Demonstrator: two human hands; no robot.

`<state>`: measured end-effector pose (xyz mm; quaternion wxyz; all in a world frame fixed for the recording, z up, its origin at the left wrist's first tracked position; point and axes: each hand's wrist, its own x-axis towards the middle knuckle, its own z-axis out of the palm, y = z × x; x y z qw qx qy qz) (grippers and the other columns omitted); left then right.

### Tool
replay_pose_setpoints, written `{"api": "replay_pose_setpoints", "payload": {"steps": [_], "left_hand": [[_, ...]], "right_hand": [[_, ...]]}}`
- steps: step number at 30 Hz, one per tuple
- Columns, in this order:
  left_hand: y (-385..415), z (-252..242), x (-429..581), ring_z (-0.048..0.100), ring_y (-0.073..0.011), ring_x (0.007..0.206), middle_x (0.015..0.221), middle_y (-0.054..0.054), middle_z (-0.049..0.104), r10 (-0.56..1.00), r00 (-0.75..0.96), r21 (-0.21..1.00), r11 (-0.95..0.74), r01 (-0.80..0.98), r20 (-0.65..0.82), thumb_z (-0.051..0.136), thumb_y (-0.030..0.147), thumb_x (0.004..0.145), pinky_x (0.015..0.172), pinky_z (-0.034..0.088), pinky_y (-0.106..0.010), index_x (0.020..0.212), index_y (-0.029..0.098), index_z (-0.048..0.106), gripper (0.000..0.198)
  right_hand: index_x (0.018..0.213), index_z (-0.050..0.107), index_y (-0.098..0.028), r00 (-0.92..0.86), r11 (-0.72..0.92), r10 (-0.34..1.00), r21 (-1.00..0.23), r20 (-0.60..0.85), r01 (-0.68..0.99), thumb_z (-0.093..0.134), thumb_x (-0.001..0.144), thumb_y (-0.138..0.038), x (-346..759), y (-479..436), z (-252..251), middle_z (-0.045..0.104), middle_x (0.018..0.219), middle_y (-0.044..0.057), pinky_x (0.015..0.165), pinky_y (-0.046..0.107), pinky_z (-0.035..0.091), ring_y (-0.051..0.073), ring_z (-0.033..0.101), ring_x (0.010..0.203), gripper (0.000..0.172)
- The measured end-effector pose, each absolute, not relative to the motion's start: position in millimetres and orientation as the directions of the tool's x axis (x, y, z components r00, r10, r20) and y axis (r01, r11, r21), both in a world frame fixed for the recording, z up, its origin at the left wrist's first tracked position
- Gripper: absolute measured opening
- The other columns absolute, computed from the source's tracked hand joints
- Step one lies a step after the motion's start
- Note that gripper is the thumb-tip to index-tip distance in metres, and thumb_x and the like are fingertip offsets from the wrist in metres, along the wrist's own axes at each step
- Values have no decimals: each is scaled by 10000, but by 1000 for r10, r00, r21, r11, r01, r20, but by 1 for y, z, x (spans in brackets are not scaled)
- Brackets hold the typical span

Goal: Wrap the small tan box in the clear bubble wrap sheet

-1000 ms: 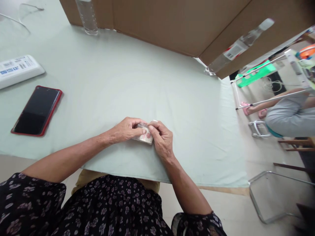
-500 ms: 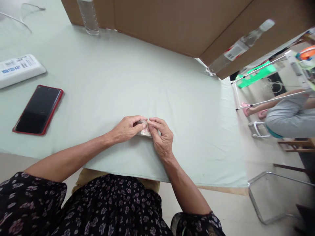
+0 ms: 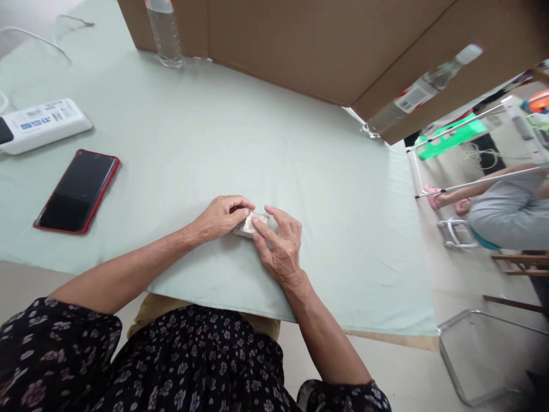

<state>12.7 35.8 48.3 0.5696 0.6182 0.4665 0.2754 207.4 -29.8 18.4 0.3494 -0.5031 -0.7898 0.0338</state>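
Centre of the frame: left hand (image 3: 221, 216) pinches a small folded packet (image 3: 253, 224), right hand (image 3: 281, 243) presses beside it, both together on the pale green cloth (image 3: 266, 131). It's half hidden, but probably light, thin and pliable; best gripped by its edges.

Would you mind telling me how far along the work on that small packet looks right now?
Done: little to show; the small packet looks intact and lies on the green cloth. In hand: the left hand pinches one end, while the right hand rests on the other with fingers spread. Left: probably the rest of the handling; no contents are visible.
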Motion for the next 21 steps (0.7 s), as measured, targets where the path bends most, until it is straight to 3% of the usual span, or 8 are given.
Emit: {"api": "replay_pose_setpoints", "payload": {"steps": [15, 21], "left_hand": [[34, 45, 18, 575, -139, 698, 799, -27, 697, 918, 377, 947, -6, 320, -121, 610, 375, 754, 654, 457, -260, 935, 142, 735, 321], [34, 45, 19, 544, -134, 668, 766, -20, 668, 925, 368, 929, -49, 366, -96, 577, 362, 746, 633, 448, -260, 952, 139, 744, 347]], "right_hand": [[1044, 679, -263, -258, 553, 752, -368, 606, 748, 633, 950, -251, 203, -30, 18, 674, 1282, 90, 985, 456, 498, 260, 636, 1175, 106], [1327, 576, -263, -253, 558, 756, -392, 604, 731, 627, 936, -349, 207, -30, 17, 593, 1401, 136, 1017, 504, 496, 304, 595, 1246, 403]]}}
